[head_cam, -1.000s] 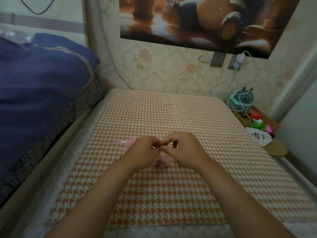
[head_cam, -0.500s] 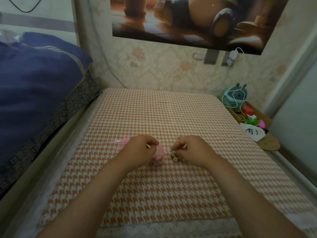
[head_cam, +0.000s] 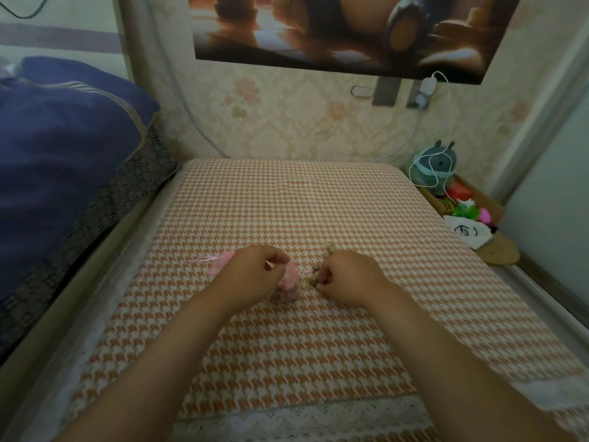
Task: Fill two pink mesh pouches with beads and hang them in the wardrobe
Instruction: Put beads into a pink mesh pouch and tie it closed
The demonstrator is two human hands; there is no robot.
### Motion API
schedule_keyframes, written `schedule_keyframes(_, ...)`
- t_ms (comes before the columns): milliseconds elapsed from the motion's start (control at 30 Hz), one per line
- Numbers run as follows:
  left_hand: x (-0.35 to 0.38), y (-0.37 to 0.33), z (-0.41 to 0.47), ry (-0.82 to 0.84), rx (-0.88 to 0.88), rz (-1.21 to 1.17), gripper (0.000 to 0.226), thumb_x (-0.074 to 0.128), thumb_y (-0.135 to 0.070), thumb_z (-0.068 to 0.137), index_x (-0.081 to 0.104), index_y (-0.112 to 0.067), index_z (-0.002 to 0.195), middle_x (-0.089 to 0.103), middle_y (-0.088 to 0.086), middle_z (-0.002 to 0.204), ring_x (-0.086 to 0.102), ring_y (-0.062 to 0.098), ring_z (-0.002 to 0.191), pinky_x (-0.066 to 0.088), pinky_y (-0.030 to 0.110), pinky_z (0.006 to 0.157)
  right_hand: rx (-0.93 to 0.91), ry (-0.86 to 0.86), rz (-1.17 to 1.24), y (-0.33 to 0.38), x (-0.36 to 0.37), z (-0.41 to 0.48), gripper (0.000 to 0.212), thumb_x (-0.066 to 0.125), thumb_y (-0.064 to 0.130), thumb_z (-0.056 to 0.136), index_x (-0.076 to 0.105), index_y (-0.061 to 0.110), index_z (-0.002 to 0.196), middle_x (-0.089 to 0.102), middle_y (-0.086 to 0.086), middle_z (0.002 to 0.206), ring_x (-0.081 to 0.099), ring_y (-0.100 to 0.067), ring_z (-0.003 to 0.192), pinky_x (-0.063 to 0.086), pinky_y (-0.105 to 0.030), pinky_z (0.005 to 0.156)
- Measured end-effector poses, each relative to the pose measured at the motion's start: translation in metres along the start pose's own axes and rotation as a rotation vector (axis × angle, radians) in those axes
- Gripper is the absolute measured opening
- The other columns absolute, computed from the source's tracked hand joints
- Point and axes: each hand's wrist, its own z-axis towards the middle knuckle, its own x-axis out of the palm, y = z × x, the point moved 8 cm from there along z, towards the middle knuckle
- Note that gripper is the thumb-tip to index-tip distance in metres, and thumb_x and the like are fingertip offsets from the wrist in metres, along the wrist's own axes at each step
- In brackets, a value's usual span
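A pink mesh pouch point(head_cam: 290, 283) lies on the houndstooth table cover between my hands. My left hand point(head_cam: 255, 272) is closed on its thin pink drawstring just to its left. A second pink pouch point(head_cam: 222, 263) with a ribbon peeks out left of that hand. My right hand point(head_cam: 345, 275) is closed on a cluster of brown beads point(head_cam: 315, 277). More beads point(head_cam: 330, 247) show just beyond its knuckles. How full the pouches are is hidden.
The table cover point(head_cam: 287, 205) is orange-and-white with a lace front edge. A blue quilt point(head_cam: 63, 148) lies on the bed at left. At right a wooden box point(head_cam: 459, 199) holds a plush toy and small colourful items, beside a round cork mat point(head_cam: 500, 252).
My hands were pinched together over the pouch; they have moved apart. The right hand has come down onto the beads and closed on them, and the view has tilted down.
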Motion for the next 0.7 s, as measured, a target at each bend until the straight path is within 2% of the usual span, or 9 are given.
schedule_keyframes(200, -0.001, 0.001, 0.0, 0.003, -0.01, -0.029, 0.022, 0.057, -0.024, 0.094, 0.07, -0.025, 0.112, 0.069, -0.01, 0.105, 0.057, -0.007, 0.077, 0.037, 0.001, 0.057, 0.024, -0.023, 0.03, 0.0, -0.006, 0.0, 0.021, 0.067, 0.051, 0.082, 0.075, 0.032, 0.087, 0.07, 0.013, 0.087, 0.065, -0.011, 0.084, 0.052, -0.029, 0.072)
schedule_keyframes(333, -0.002, 0.002, 0.0, 0.014, -0.013, -0.044, 0.022, 0.057, -0.024, 0.094, 0.07, -0.025, 0.113, 0.069, -0.01, 0.106, 0.059, -0.004, 0.077, 0.038, 0.003, 0.057, 0.013, -0.219, 0.368, 0.006, -0.039, -0.004, 0.015, 0.067, 0.049, 0.082, 0.071, 0.036, 0.09, 0.066, 0.017, 0.084, 0.061, 0.0, 0.081, 0.053, -0.029, 0.073)
schedule_keyframes(433, -0.002, 0.0, 0.0, 0.028, 0.002, -0.064, 0.024, 0.057, -0.023, 0.094, 0.07, -0.021, 0.114, 0.069, -0.009, 0.108, 0.057, -0.006, 0.075, 0.039, 0.002, 0.057, -0.084, -0.314, 0.532, 0.025, -0.055, -0.008, 0.013, 0.07, 0.046, 0.082, 0.071, 0.035, 0.089, 0.066, 0.017, 0.087, 0.056, 0.007, 0.073, 0.047, -0.021, 0.069)
schedule_keyframes(533, -0.003, -0.003, 0.0, 0.03, 0.021, -0.09, 0.023, 0.057, -0.022, 0.094, 0.07, -0.022, 0.113, 0.073, -0.006, 0.101, 0.061, -0.003, 0.071, 0.042, 0.003, 0.055, -0.19, -0.272, 0.435, 0.046, -0.052, -0.01, 0.015, 0.067, 0.051, 0.085, 0.071, 0.037, 0.09, 0.063, 0.018, 0.091, 0.056, 0.005, 0.079, 0.045, -0.021, 0.069)
schedule_keyframes(633, -0.004, -0.004, -0.002, 0.029, 0.032, -0.103, 0.023, 0.057, -0.021, 0.094, 0.071, -0.023, 0.113, 0.072, -0.007, 0.102, 0.061, -0.003, 0.075, 0.042, 0.004, 0.059, -0.196, -0.239, 0.358, 0.049, -0.043, -0.008, 0.018, 0.064, 0.055, 0.087, 0.07, 0.04, 0.096, 0.061, 0.019, 0.093, 0.057, 0.002, 0.087, 0.051, -0.028, 0.075)
schedule_keyframes(700, -0.006, -0.003, -0.003, 0.023, 0.031, -0.1, 0.023, 0.058, -0.022, 0.094, 0.071, -0.022, 0.113, 0.071, -0.009, 0.103, 0.058, -0.005, 0.078, 0.039, 0.004, 0.064, -0.192, -0.231, 0.363, 0.048, -0.041, -0.007, 0.017, 0.062, 0.053, 0.088, 0.069, 0.041, 0.098, 0.06, 0.02, 0.093, 0.056, 0.004, 0.086, 0.049, -0.026, 0.074)
